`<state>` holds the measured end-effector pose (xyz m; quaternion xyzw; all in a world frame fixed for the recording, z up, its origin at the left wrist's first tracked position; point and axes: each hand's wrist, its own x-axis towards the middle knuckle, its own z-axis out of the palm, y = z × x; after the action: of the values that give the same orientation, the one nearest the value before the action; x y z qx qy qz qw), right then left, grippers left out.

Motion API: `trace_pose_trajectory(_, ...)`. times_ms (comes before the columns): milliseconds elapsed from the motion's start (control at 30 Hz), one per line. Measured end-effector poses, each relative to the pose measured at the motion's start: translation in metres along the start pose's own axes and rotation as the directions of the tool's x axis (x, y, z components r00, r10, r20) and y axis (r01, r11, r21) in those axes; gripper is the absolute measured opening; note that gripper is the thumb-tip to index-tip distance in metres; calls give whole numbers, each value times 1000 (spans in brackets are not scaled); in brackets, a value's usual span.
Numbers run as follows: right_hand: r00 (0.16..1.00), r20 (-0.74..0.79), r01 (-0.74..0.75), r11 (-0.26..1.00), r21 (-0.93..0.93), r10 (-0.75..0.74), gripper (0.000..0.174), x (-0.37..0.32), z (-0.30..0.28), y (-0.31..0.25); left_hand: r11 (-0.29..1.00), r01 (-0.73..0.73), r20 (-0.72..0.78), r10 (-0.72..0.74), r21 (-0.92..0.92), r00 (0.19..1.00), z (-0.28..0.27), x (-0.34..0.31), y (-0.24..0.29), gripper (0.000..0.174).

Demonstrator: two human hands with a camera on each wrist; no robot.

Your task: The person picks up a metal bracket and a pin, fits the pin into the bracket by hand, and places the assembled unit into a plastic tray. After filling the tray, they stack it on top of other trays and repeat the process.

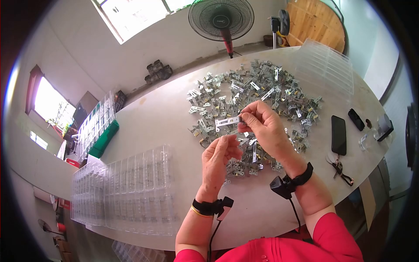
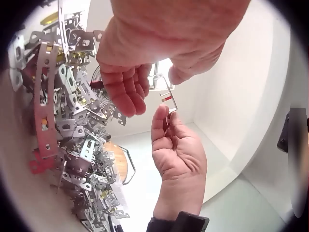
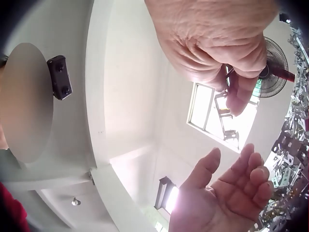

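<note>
My right hand (image 1: pixel 265 129) pinches one end of a long, slotted metal bracket (image 1: pixel 228 122) between thumb and fingers, above a pile of similar metal brackets (image 1: pixel 266 89). In the left wrist view, the held bracket (image 2: pixel 172 96) shows bent ends and a small red and yellowish part in its middle. Just below the bracket's free end, my left hand (image 1: pixel 218 157) is raised with nothing in it, its fingers slightly bent. From the right wrist view, the left palm (image 3: pixel 217 205) faces up, apart from the bracket.
Clear plastic compartment trays lie at the table's left (image 1: pixel 131 192) and far right (image 1: pixel 325 65). A green box (image 1: pixel 104 139) with a divided tray stands at the left edge. To the right are a phone (image 1: pixel 338 135), keys (image 1: pixel 338 168) and a black case (image 1: pixel 356 119). A fan (image 1: pixel 221 21) stands behind.
</note>
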<state>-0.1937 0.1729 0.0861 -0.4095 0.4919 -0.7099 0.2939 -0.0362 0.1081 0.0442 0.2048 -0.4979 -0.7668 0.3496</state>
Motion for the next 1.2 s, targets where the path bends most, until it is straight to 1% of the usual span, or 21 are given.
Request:
trace_pose_trajectory(33, 1000, 1, 0, 1000, 0, 0, 6, -1, 2, -1, 1000, 0, -1, 0, 0, 1000, 1, 1, -1, 34)
trace_pose_trajectory(100, 997, 82, 3, 1000, -30, 0, 6, -5, 6, -2, 995, -71, -24, 69, -75, 997, 3, 3, 0, 32)
trace_pose_trajectory(133, 996, 84, 2, 1000, -29, 0, 6, -7, 7, -2, 995, -72, -26, 70, -75, 997, 3, 3, 1, 32)
trace_pose_trajectory(200, 984, 170, 71, 989, -128, -49, 5, -9, 9, 1, 984, -92, -31, 89, -152, 996, 2, 3, 5, 31)
trace_pose_trajectory(300, 976, 213, 74, 979, -188, -33, 6, -13, 13, 6, 970, -142, -49, 135, -198, 990, -10, 8, -1, 28)
trace_pose_trajectory(433, 965, 261, 75, 966, -248, -8, 9, -17, 16, 4, 966, -187, -108, 170, -176, 979, -12, 8, -1, 25)
trace_pose_trajectory(500, 960, 281, 80, 958, -274, 0, 9, -18, 18, 3, 962, -258, -123, 246, -95, 962, -7, 5, 3, 21)
trace_pose_trajectory(533, 957, 291, 115, 949, -295, -25, 9, -18, 17, 5, 961, -259, -124, 247, -94, 961, -6, 5, 4, 21)
trace_pose_trajectory(600, 952, 302, 150, 938, -314, -51, 9, -18, 16, 5, 941, -332, -163, 339, 68, 927, -4, 5, 6, 18)
trace_pose_trajectory(633, 961, 272, 155, 920, -360, -56, 9, -18, 15, 2, 940, -333, -163, 340, 69, 926, -5, 5, 6, 18)
trace_pose_trajectory(667, 969, 240, 157, 900, -407, -61, 10, -18, 15, -2, 935, -337, -150, 352, 113, 924, -6, 4, 7, 17)
trace_pose_trajectory(700, 969, 241, 157, 900, -407, -60, 10, -18, 14, -7, 927, -341, -137, 362, 157, 922, -6, 4, 8, 16)
trace_pose_trajectory(767, 977, 211, 88, 846, -526, 30, 10, -18, 13, -17, 924, -344, -137, 368, 169, 920, -2, 3, 7, 16)
trace_pose_trajectory(800, 977, 211, 87, 846, -526, 31, 10, -19, 14, -18, 920, -349, -136, 375, 180, 917, 0, 3, 6, 17)
trace_pose_trajectory(867, 974, 222, 158, 837, -524, -45, 12, -19, 14, -19, 919, -344, -138, 372, 192, 918, 1, 3, 3, 17)
trace_pose_trajectory(900, 974, 220, 156, 837, -524, -44, 12, -20, 15, -18, 918, -339, -139, 370, 204, 918, 1, 3, 1, 17)
trace_pose_trajectory(967, 962, 192, 264, 832, -487, -193, 13, -20, 17, -14, 914, -328, -135, 366, 240, 921, 0, 3, -2, 18)
trace_pose_trajectory(1000, 962, 192, 263, 833, -487, -192, 13, -20, 17, -11, 907, -319, -130, 364, 276, 922, -1, 3, -3, 18)
trace_pose_trajectory(1033, 954, 205, 295, 811, -504, -220, 13, -20, 16, -9, 907, -318, -131, 363, 276, 922, -3, 3, -5, 18)
trace_pose_trajectory(1067, 944, 218, 327, 788, -521, -248, 13, -19, 16, -8, 891, -313, -127, 370, 329, 920, -4, 3, -6, 19)
trace_pose_trajectory(1200, 954, 216, 295, 768, -568, -207, 10, -20, 15, -11, 826, -322, -108, 412, 462, 905, -3, 4, -8, 20)
